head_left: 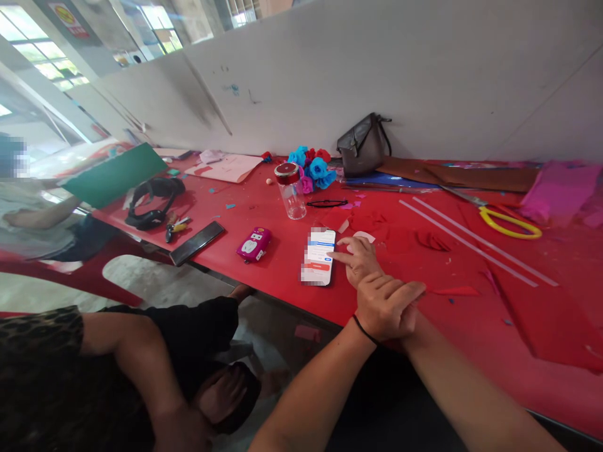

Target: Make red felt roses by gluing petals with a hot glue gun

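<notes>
Lit phone (323, 257) on red surface (245, 207), right hand (362, 260) at it.
Sign (68, 20) far left, text illegible; magenta gadget (254, 245); phone text unreadable; right hand loosely spread, index finger (343, 257) over phone; left hand (386, 307) wrapped round right wrist (417, 333).
</notes>
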The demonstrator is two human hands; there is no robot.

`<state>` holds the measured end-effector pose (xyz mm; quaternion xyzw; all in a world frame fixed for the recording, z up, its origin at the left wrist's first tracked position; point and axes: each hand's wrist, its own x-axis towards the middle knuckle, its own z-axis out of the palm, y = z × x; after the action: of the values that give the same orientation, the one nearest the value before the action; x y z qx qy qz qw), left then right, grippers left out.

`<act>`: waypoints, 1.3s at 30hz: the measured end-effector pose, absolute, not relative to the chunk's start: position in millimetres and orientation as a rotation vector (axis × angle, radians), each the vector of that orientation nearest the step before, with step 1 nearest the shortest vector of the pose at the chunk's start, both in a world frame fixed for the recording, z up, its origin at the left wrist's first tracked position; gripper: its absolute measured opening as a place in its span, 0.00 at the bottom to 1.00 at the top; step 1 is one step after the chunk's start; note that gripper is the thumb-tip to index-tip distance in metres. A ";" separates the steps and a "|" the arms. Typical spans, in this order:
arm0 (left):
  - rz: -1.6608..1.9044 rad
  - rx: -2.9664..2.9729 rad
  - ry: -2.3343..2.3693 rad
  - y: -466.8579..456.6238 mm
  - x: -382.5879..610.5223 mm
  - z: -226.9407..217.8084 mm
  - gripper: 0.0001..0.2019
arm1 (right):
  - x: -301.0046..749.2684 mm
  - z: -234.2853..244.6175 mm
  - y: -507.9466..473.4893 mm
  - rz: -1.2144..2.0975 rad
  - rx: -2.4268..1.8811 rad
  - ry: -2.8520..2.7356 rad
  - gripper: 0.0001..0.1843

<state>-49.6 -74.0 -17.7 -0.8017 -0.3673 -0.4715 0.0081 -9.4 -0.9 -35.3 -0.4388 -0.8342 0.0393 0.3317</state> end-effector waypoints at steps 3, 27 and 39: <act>-1.482 -2.499 -1.131 -73.0 -49.0 -18.6 0.14 | -6.3 -32.4 -1.1 0.169 -1.113 -1.975 0.18; -1.417 -2.607 -1.208 -71.8 -47.6 -11.9 0.12 | -2.3 -34.0 5.4 0.519 -1.299 -1.770 0.13; -1.366 -2.630 -1.230 -71.6 -48.1 -13.4 0.13 | -2.5 -33.3 4.5 0.514 -1.299 -1.762 0.14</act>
<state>-48.1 -71.6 -13.4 -0.8192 -0.3830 -0.4256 -0.0335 -2.5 4.5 -33.3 -0.5213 -0.7066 0.2062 0.4318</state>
